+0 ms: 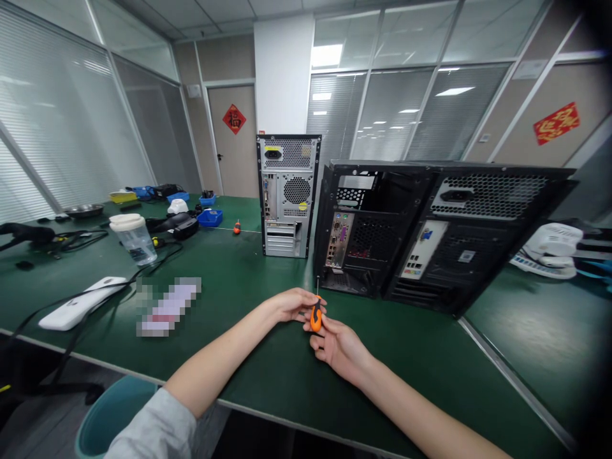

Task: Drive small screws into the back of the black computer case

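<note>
Head view: both hands pinch 1 small orange screwdriver (315,317) upright above the green table (268,376), left hand (291,304) and right hand (337,344) sharing its handle. The grip looks light, so it may slip toward the black case (368,229).

A green table (268,376) carries three computer cases (288,194), a lidded jar (134,237), blue bins (210,217) and cables (86,239)

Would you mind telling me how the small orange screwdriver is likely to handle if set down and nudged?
The orange screwdriver, pinched between left hand and right hand, looks stiff and light. Its rounded handle would probably roll on the smooth green table.
</note>
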Available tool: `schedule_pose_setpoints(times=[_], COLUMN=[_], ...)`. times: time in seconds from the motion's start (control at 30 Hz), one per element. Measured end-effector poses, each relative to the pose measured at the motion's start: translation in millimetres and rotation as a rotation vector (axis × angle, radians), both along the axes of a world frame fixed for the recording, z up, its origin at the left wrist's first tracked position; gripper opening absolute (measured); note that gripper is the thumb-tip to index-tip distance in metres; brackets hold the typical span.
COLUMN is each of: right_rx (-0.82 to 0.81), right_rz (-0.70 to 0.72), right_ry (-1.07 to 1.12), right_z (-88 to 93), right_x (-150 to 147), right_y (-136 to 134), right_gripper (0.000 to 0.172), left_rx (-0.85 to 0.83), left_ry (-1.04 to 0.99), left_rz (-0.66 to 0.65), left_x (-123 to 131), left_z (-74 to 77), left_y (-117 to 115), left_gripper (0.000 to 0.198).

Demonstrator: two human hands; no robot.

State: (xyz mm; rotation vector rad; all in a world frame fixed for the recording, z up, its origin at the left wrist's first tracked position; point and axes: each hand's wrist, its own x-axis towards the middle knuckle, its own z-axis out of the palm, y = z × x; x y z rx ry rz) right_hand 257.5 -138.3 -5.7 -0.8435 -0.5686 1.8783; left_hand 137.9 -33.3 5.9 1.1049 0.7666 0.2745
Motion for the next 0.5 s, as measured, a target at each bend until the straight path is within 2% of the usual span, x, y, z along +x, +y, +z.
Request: schedule_pose_setpoints(times=[0.13,0.5], right_rx=[0.014,0.111], right_rz=[0.007,-0.146], right_ry=[-0.053,-0.327], right_z=[3.1,-2.7], right_x=[-1.0,-6.1], right_y=[-1.2,-3.1], right_gripper=[0.023,0.034], left_rx=[0.014,0.052], left_ry=[0.015,0.038], left_rz=[0.024,0.067], left_x=[1.9,4.2], left_z=[-1.6,0.2], left_y=[-0.8,-5.5], left_gripper=[0.036,0.039])
